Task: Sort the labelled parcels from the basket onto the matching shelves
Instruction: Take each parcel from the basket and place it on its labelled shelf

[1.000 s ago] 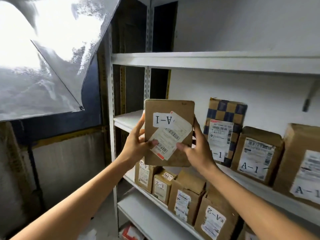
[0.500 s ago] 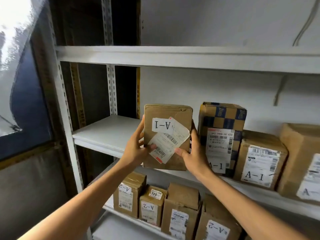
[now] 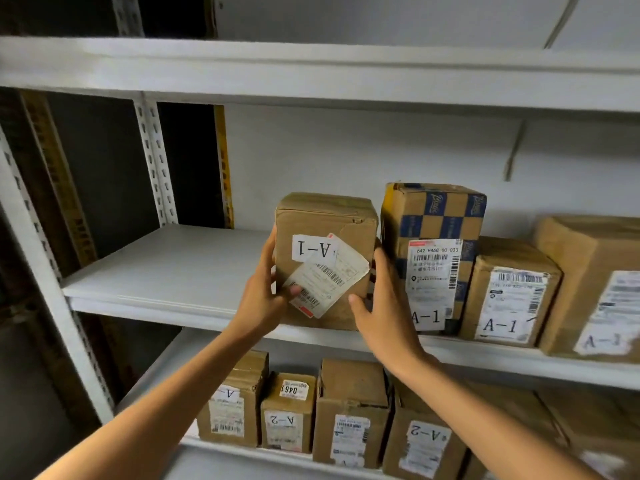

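Both grips are firm: left hand (image 3: 261,299) and right hand (image 3: 381,306) curl round the sides of the A-1 parcel (image 3: 325,237), thumbs on its front. It was in mid-air a second ago and is now on the A-1 shelf (image 3: 166,271), at 9 o'clock of the checkered box (image 3: 433,216). Looks seated, so release is likely next.

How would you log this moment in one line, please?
step: placing | parcel: A-1, label inverted | left hand: holds left side | right hand: holds right side | spot: shelf, beside checkered box
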`<action>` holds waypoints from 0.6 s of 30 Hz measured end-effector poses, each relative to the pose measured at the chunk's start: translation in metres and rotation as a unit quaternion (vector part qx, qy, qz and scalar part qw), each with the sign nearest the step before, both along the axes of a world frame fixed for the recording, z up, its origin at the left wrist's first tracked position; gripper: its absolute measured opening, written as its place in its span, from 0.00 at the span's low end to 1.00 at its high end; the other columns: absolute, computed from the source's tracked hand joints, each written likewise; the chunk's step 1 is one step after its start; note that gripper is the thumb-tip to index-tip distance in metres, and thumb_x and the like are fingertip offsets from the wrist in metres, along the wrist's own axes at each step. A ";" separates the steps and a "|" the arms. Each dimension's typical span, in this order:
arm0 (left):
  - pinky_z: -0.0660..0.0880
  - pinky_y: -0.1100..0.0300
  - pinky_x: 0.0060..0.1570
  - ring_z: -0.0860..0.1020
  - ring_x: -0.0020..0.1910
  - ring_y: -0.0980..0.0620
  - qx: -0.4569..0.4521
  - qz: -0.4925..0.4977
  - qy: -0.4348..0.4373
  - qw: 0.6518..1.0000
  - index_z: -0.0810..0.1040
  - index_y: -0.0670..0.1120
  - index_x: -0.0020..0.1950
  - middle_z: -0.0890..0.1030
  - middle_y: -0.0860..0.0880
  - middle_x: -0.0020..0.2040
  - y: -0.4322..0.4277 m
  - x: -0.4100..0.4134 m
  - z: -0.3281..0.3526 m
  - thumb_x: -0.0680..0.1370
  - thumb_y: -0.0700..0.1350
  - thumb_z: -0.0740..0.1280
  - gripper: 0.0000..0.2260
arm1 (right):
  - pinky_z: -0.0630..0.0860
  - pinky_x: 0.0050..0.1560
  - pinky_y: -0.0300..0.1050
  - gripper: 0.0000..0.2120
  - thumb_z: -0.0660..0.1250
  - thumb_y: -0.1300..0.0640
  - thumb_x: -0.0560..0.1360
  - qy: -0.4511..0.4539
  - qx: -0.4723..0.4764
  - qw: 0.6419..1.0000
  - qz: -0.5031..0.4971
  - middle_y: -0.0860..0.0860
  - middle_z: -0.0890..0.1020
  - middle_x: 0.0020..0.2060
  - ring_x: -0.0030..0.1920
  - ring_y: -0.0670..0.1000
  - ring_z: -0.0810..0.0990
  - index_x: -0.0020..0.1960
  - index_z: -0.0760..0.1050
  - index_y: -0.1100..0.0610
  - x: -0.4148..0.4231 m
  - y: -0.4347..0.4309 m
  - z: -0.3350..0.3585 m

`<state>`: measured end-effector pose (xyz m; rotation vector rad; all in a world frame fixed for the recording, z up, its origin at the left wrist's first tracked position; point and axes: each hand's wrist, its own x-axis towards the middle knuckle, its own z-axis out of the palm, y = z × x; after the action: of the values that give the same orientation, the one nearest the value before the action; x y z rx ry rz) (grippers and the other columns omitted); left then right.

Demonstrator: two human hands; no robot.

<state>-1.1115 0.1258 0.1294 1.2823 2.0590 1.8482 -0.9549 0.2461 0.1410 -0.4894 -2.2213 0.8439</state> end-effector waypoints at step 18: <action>0.79 0.65 0.44 0.76 0.57 0.62 -0.040 -0.004 0.012 0.999 0.48 0.55 0.77 0.73 0.58 0.61 0.014 0.011 0.008 0.75 0.29 0.65 0.41 | 0.77 0.53 0.41 0.39 0.70 0.63 0.69 0.024 0.223 0.973 -0.046 0.58 0.62 0.65 0.64 0.55 0.66 0.75 0.56 0.63 0.011 -0.018 -0.004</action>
<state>-1.1007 0.1396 0.1377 1.2970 2.1143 1.7362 -0.9437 0.2280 0.1369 -0.3444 -2.2336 0.2857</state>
